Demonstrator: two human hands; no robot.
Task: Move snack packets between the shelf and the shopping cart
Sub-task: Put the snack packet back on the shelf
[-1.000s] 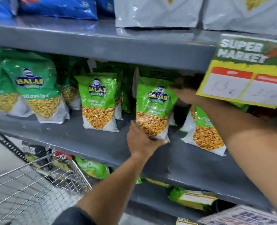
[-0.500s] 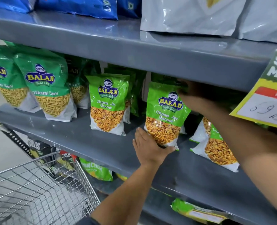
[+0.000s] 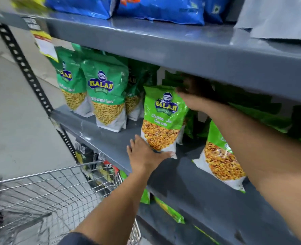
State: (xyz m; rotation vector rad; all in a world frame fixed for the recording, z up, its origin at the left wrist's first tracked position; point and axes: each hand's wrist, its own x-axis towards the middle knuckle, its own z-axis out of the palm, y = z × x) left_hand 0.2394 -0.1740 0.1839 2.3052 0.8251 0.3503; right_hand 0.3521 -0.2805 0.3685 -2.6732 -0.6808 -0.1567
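both hands are being kept on one light green snack packet (image 3: 161, 121) standing upright on the grey middle shelf (image 3: 110, 145), its base being cupped by the spread left hand (image 3: 144, 155), its top being gripped by the right hand (image 3: 193, 96), above the wire cart (image 3: 45, 191).

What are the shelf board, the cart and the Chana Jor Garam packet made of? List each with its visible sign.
Shelf board: looks like grey painted sheet metal; smooth, with soft glare and a thin folded edge.
Cart: bare steel wire, probably plated; a bright, shiny grid.
Chana Jor Garam packet: glossy printed plastic film, by its creases and highlights.
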